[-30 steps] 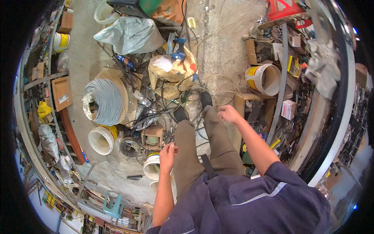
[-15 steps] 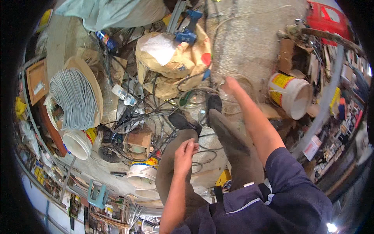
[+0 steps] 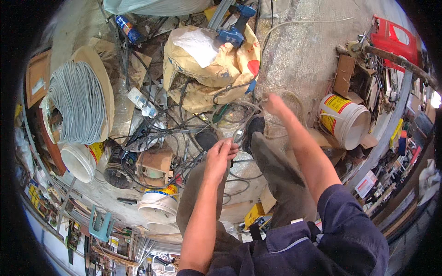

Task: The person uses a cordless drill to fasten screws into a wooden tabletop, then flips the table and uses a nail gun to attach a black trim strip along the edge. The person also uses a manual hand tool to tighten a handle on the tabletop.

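Observation:
A pale beige cable (image 3: 302, 106) lies in loose loops on the floor around my feet. My right hand (image 3: 275, 105) is out ahead at these loops, its fingers closed on the cable and somewhat blurred. Closer in, my left hand (image 3: 221, 158) hovers over my left shin, thumb pressed to its curled fingers. Part of the cable loops runs just beyond its fingertips; what it pinches, if anything, I cannot make out. Tangled black cables (image 3: 161, 132) spread over the floor to the left of my shoes.
At left stands a large spool of grey cable (image 3: 77, 103). A crumpled paper sack (image 3: 198, 78) lies ahead, with a blue power tool (image 3: 234, 32) on it. White buckets (image 3: 343, 120) (image 3: 158, 204) flank me. A red plastic case (image 3: 393, 41) sits at far right; a spray can (image 3: 128, 28) lies at far left.
My left hand has moved up and forward, nearer the cable loops. My right hand stays at the cable, slightly lower in the picture. The whole view has shifted a little.

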The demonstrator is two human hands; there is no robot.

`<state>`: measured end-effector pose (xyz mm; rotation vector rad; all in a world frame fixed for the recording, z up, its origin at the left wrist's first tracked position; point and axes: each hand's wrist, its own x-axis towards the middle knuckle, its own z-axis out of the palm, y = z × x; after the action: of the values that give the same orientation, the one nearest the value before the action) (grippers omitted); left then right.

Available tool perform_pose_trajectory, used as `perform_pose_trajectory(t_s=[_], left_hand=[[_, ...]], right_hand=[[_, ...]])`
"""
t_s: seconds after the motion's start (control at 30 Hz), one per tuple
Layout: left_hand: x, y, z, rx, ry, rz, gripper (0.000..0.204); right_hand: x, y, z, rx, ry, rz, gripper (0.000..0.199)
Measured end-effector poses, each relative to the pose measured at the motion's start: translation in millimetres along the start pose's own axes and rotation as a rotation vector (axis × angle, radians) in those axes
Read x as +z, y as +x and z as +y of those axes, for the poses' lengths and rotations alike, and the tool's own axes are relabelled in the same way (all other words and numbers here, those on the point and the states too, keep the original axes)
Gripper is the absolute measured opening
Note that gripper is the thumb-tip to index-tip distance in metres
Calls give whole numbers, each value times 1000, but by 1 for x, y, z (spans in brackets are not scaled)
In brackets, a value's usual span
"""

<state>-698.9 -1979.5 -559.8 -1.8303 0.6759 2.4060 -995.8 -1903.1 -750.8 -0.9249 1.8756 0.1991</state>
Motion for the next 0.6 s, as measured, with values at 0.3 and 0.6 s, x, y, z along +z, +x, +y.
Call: perform_pose_trajectory(t_s=[0.3,0.6], left_hand=[[-32,10,2,3,-13,22,44],[2,34,-22,-107,-157,19,46]], right_hand=[[-1,68,24,72,-144,21,83],[3,-50,-23,-196,80,160,23]])
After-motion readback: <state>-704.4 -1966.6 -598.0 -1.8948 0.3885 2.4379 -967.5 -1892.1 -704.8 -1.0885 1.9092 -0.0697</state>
